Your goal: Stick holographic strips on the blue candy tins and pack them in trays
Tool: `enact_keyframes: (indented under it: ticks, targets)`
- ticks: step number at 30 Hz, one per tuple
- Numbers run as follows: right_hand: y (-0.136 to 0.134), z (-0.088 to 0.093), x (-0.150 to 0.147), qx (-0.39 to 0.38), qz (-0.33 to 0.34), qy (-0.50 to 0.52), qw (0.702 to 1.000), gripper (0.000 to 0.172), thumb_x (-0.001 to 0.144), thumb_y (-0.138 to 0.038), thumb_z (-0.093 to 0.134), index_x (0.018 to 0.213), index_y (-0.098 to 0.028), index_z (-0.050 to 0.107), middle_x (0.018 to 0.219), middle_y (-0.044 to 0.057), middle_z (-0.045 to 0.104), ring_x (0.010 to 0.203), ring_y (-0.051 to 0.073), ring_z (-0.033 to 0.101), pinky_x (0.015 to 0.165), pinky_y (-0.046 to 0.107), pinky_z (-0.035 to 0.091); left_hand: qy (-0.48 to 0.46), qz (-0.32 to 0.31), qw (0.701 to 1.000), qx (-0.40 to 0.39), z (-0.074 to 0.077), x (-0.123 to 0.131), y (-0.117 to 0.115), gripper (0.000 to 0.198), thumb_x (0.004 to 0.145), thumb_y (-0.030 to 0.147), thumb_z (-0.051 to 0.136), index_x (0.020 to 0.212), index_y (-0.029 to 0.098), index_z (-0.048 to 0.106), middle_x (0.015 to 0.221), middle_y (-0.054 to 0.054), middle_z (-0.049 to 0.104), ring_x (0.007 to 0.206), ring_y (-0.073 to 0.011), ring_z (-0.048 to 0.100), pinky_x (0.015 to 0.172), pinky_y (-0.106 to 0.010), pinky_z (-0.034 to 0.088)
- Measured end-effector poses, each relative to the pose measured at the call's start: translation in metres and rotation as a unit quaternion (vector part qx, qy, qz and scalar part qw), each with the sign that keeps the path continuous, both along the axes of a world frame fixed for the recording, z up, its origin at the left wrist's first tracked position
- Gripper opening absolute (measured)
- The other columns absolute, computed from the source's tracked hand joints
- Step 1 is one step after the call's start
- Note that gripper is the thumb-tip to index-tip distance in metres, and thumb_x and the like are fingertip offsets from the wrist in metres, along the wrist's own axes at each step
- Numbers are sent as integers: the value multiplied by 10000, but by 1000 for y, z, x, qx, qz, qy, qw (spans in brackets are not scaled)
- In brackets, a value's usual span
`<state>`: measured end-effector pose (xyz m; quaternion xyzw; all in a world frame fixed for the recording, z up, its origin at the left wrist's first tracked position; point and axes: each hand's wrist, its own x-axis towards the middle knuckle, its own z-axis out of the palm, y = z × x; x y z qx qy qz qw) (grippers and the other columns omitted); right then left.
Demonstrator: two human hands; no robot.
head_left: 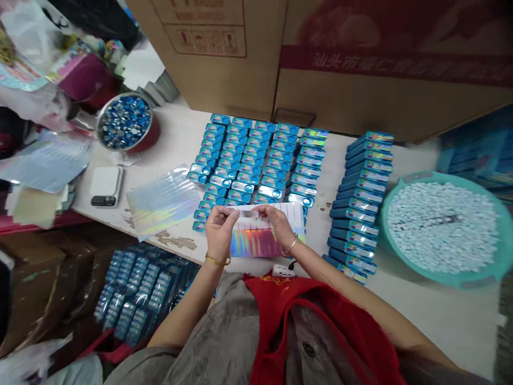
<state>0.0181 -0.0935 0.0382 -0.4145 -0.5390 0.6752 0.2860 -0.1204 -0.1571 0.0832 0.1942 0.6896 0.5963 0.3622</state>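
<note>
My left hand and my right hand meet over the table, with their fingertips pinching a small silvery foil label between them. Below the hands lies a holographic printed sheet with white and rainbow bands, partly covered by my palms. Its lower edge is close to the table's front edge. Rows of blue rectangular tins with shiny lids stand just beyond my hands. A second long row of blue tins runs to the right of my right hand.
A second holographic sheet and a white digital scale lie to the left. A steel bowl holds blue round pieces, and a teal basin holds white pieces. Cardboard boxes stand behind the table. Packed blue items sit below left.
</note>
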Motion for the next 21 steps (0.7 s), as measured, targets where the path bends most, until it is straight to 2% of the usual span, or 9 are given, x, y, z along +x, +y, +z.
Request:
enact_keyframes:
  ticks: [3, 7, 11, 15, 18, 21]
  targets:
    - [-1, 5, 30, -39, -40, 0, 998, 449, 780, -651, 615, 704, -210, 585, 685, -4, 605, 701, 159, 555, 719, 295, 440, -54, -29, 998, -4, -16, 23, 20, 294, 646, 308, 789, 685, 182, 527, 666, 41, 569, 642, -90, 530, 682, -224, 434]
    - [16, -6, 71, -22, -124, -39, 991, 378, 810, -555, 602, 658, -218, 521, 618, -25, 542, 627, 137, 492, 663, 276, 415, -40, -125, 991, -20, -39, 57, 50, 233, 697, 314, 737, 683, 181, 547, 631, 41, 541, 612, -98, 504, 632, -230, 401]
    - [43, -28, 108, 36, -169, -128, 977, 352, 824, -506, 547, 628, -223, 476, 578, -39, 462, 591, 132, 427, 621, 268, 367, 125, -215, 968, -13, -59, 84, 91, 170, 759, 244, 659, 644, 181, 550, 688, 11, 559, 707, -131, 527, 716, -266, 400]
    - [63, -50, 128, 88, -169, -214, 958, 317, 838, -468, 489, 633, -227, 463, 559, -45, 413, 590, 136, 389, 597, 261, 325, 290, -273, 914, -72, -74, 101, 123, 142, 759, 179, 655, 646, 182, 568, 759, -9, 599, 818, -167, 553, 793, -304, 367]
    - [70, -62, 134, 107, -163, -252, 948, 301, 842, -440, 469, 628, -229, 441, 547, -46, 393, 574, 137, 376, 578, 261, 301, 351, -304, 877, -123, -83, 108, 131, 129, 782, 156, 629, 668, 179, 575, 772, -8, 613, 798, -166, 560, 775, -314, 334]
    - [71, -72, 136, 114, -149, -272, 944, 303, 853, -428, 455, 626, -229, 423, 550, -44, 393, 557, 135, 376, 566, 263, 289, 380, -321, 854, -151, -90, 113, 131, 120, 816, 166, 606, 700, 180, 580, 807, -10, 622, 789, -166, 569, 753, -319, 314]
